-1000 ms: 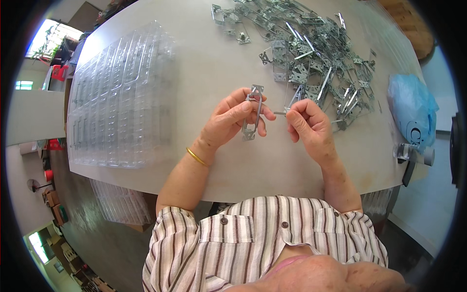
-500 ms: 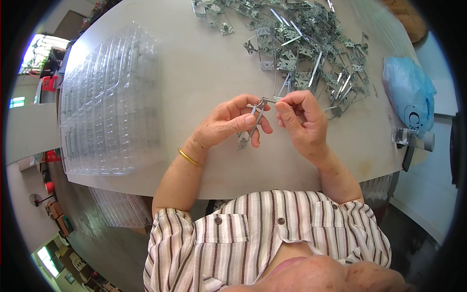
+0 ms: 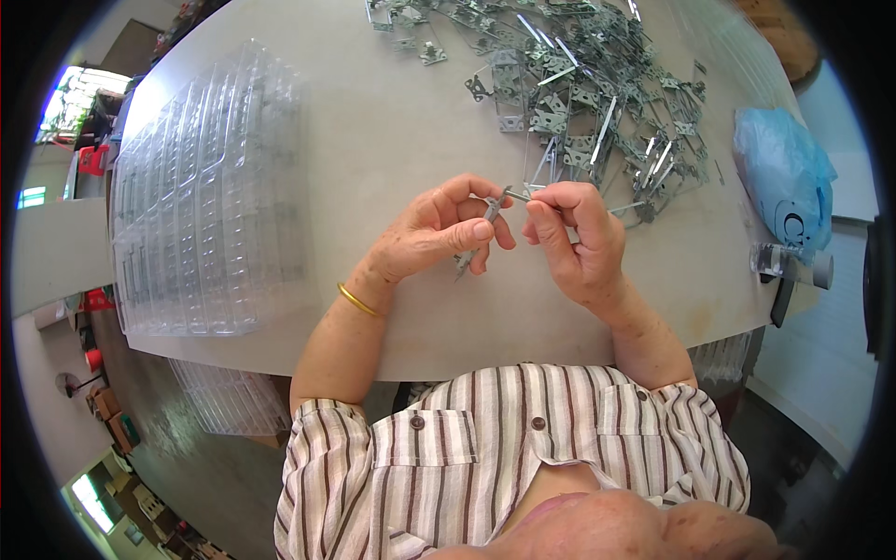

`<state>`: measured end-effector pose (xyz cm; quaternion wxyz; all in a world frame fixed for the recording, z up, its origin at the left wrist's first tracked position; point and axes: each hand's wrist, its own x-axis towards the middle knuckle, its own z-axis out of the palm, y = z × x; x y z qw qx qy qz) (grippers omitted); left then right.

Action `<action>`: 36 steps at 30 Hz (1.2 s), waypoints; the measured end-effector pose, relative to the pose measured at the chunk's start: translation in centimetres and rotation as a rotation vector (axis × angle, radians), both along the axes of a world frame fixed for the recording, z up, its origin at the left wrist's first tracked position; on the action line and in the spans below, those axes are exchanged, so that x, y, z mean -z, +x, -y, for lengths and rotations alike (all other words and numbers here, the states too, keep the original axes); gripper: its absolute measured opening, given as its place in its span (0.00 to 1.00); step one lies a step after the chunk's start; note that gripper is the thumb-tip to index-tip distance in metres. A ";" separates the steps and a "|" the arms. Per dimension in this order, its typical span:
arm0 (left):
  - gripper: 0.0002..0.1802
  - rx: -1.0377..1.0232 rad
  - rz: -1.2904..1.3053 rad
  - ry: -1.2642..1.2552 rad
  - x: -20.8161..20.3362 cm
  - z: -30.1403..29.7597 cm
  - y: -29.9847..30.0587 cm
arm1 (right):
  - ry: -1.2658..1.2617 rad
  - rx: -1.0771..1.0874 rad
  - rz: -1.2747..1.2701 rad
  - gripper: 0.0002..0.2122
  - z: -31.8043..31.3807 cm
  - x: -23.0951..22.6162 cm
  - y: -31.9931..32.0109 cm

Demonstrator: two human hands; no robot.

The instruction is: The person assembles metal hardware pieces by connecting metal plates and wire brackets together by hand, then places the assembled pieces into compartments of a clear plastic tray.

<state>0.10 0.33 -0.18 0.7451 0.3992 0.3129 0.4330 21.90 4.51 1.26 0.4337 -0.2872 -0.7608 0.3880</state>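
Observation:
Between the thumb and fingers of my left hand (image 3: pixel 432 229) is a grey metal bracket (image 3: pixel 492 211), slim and tilted, its lower end showing below the thumb. My right hand (image 3: pixel 581 233) pinches a thin metal rod (image 3: pixel 519 196) by thumb and forefinger. The rod's left end reaches the top of the bracket; whether the two are joined I cannot tell. Both hands hover over the pale table (image 3: pixel 392 121). Just beyond them lies a heap of similar metal parts (image 3: pixel 569 103), with plates, rods and bright strips tangled together.
Clear plastic trays (image 3: pixel 210 205) are stacked at the left of the table. On the right edge sit a blue plastic bag (image 3: pixel 784 173) and a clear bottle (image 3: pixel 789 265) lying on its side. More clear trays (image 3: pixel 229 392) stand below the table's left front edge.
The bracket has turned in my left hand and now shows a narrower side. The rod between the hands points more to the upper left. Both hands have barely shifted.

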 end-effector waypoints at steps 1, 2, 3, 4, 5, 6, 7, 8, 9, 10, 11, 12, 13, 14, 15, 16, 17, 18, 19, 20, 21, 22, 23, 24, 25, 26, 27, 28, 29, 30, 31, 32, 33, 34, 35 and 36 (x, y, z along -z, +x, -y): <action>0.22 0.001 0.001 0.000 0.0 0.0 0.0 | 0.000 0.001 0.001 0.06 0.0 0.1 0.0; 0.23 -0.003 -0.002 0.005 -0.1 0.0 0.1 | 0.023 0.004 -0.010 0.06 0.0 0.1 -0.1; 0.23 -0.006 -0.005 0.010 -0.1 0.1 0.1 | 0.046 0.007 -0.021 0.06 0.0 0.2 -0.2; 0.23 -0.007 -0.005 0.010 -0.1 0.0 0.1 | 0.047 0.007 -0.022 0.06 0.0 0.2 -0.2; 0.23 0.001 -0.010 0.007 -0.1 0.0 0.0 | 0.081 0.009 -0.030 0.06 0.0 0.3 -0.2; 0.23 0.009 -0.014 0.004 -0.1 0.0 0.0 | 0.116 0.011 -0.038 0.06 0.0 0.4 -0.2; 0.23 0.009 -0.014 0.004 -0.1 0.0 0.1 | 0.116 0.011 -0.037 0.06 0.0 0.5 -0.2; 0.23 0.011 -0.014 0.012 -0.1 0.0 0.1 | 0.125 0.006 -0.033 0.06 -0.1 0.5 -0.2; 0.22 0.013 -0.013 0.019 -0.1 0.0 0.2 | 0.134 0.001 -0.030 0.06 -0.1 0.6 -0.2; 0.22 0.012 -0.014 0.019 -0.2 0.1 0.2 | 0.134 0.000 -0.030 0.06 -0.1 0.5 -0.2; 0.22 0.018 -0.010 0.015 -0.2 0.1 0.2 | 0.127 -0.001 -0.007 0.06 -0.1 0.5 -0.3; 0.22 0.023 -0.007 0.012 -0.3 0.1 0.1 | 0.121 -0.002 0.016 0.07 -0.1 0.4 -0.3; 0.22 0.023 -0.006 0.012 -0.2 0.1 0.1 | 0.121 -0.002 0.017 0.07 -0.1 0.4 -0.3; 0.24 -0.003 -0.077 0.010 -0.1 0.1 0.1 | 0.060 -0.003 0.057 0.07 -0.1 0.5 -0.3; 0.27 -0.029 -0.148 0.009 -0.1 0.1 0.1 | 0.000 -0.005 0.097 0.07 -0.1 0.5 -0.3; 0.27 -0.027 -0.147 0.009 -0.1 0.1 0.1 | 0.000 -0.004 0.098 0.07 -0.1 0.2 -0.3; 0.26 -0.050 -0.161 0.002 -0.3 0.0 0.2 | -0.175 -0.033 0.101 0.07 0.1 -0.2 -0.3; 0.26 -0.072 -0.174 -0.006 -0.3 -0.1 0.2 | -0.350 -0.062 0.104 0.08 0.1 -0.6 -0.2; 0.26 -0.075 -0.176 -0.007 -0.4 0.0 0.1 | -0.350 -0.065 0.103 0.08 0.1 -0.8 -0.2; 0.26 -0.079 -0.180 -0.012 -0.4 0.0 0.0 | -0.497 -0.107 0.053 0.08 0.0 -1.0 -0.1; 0.26 -0.083 -0.184 -0.017 -0.4 0.0 -0.1 | -0.644 -0.149 0.001 0.09 -0.1 -1.1 0.0; 0.26 -0.084 -0.184 -0.017 -0.4 0.0 -0.1 | -0.644 -0.149 0.002 0.09 -0.2 -1.2 0.0; 0.26 -0.081 -0.193 -0.019 -0.4 0.0 -0.1 | -0.667 -0.165 -0.023 0.10 -0.2 -1.3 0.1; 0.26 -0.078 -0.203 -0.022 -0.4 0.0 -0.1 | -0.690 -0.181 -0.048 0.10 -0.4 -1.4 0.1; 0.26 -0.079 -0.202 -0.022 -0.4 0.0 -0.1 | -0.691 -0.182 -0.047 0.10 -0.5 -1.5 0.3; 0.26 -0.072 -0.220 -0.028 -0.5 0.0 0.0 | -0.748 -0.225 -0.036 0.10 -0.7 -1.6 0.5; 0.26 -0.065 -0.239 -0.034 -0.5 0.0 0.0 | -0.805 -0.268 -0.024 0.11 -0.8 -1.6 0.6; 0.26 -0.065 -0.239 -0.036 -0.7 0.0 0.0 | -0.806 -0.268 -0.024 0.11 -0.8 -1.5 0.6; 0.25 -0.052 -0.243 -0.040 -0.9 0.0 0.0 | -0.799 -0.283 -0.020 0.10 -0.8 -1.3 0.6; 0.24 -0.039 -0.247 -0.044 -1.0 0.0 0.0 | -0.793 -0.298 -0.015 0.10 -0.8 -1.2 0.6; 0.24 -0.040 -0.246 -0.045 -0.8 0.1 0.1 | -0.795 -0.298 -0.014 0.10 -0.9 -1.3 0.6; 0.24 -0.046 -0.232 -0.017 -0.5 0.2 0.3 | -0.812 -0.299 -0.008 0.09 -0.9 -1.5 0.5; 0.24 -0.052 -0.218 0.010 -0.3 0.4 0.4 | -0.828 -0.299 -0.001 0.08 -0.9 -1.6 0.5; 0.24 -0.051 -0.216 0.009 -0.1 0.4 0.4 | -0.830 -0.298 -0.001 0.08 -0.9 -1.4 0.5; 0.24 -0.029 -0.222 0.012 0.1 0.3 0.5 | -0.741 -0.277 0.004 0.06 -1.0 -1.1 0.5; 0.24 -0.006 -0.229 0.016 0.2 0.3 0.5 | -0.651 -0.255 0.009 0.05 -1.0 -0.9 0.6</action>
